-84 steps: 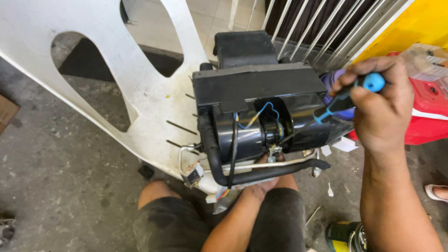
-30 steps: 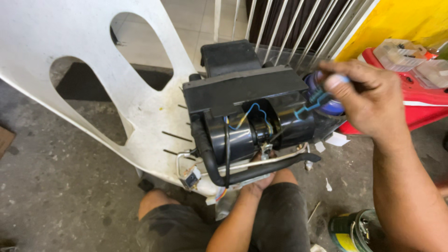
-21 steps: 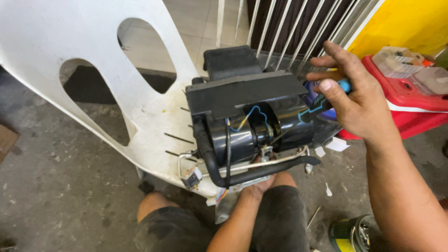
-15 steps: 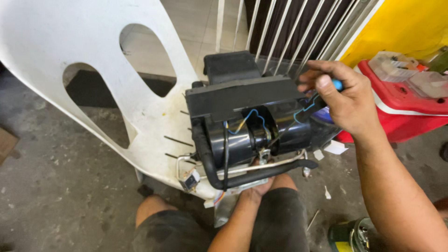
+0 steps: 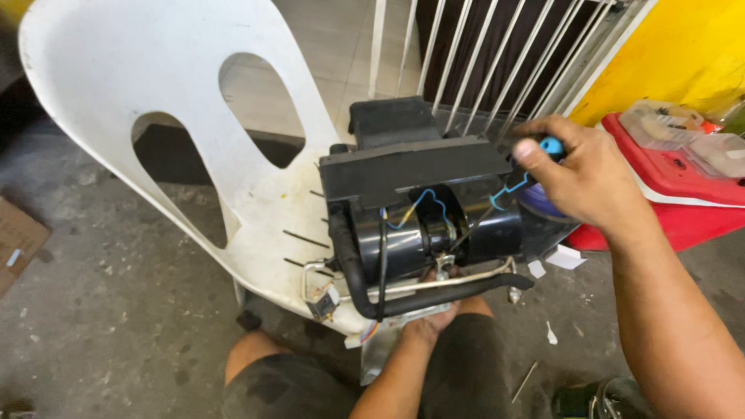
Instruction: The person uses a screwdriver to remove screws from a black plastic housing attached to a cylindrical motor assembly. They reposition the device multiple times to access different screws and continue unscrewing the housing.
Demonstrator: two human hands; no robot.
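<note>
I see a black plastic blower housing (image 5: 419, 209), boxy on top with a round drum below, standing on the seat edge of a white plastic chair (image 5: 155, 101). The chair serves as the desk here, lifting the unit to chest height in front of my crouched knees. Thin blue wires (image 5: 423, 203) loop across the drum's front, a thick black hose (image 5: 351, 260) curves down its left side, and a pale metal tube (image 5: 458, 281) runs along the bottom.

My left hand (image 5: 434, 322) comes up from below, its grip cupped under the housing's lower edge, apparently to brace it so it does not slide off the seat (the fingers are mostly hidden beneath the unit, so I cannot tell how far they curl).

My right hand (image 5: 586, 182) sits at the housing's upper right corner, its grip closed around a screwdriver (image 5: 549, 146) with a blue handle; the shaft is hidden, so I cannot tell what it meets.

Farther out, a red case (image 5: 683, 213) with 2 clear lidded boxes on top lies to the right, near a yellow wall (image 5: 683, 46). White railing bars (image 5: 497, 54) stand behind. The concrete floor (image 5: 93, 326) carries a scrap of cardboard (image 5: 19, 244) at left.
</note>
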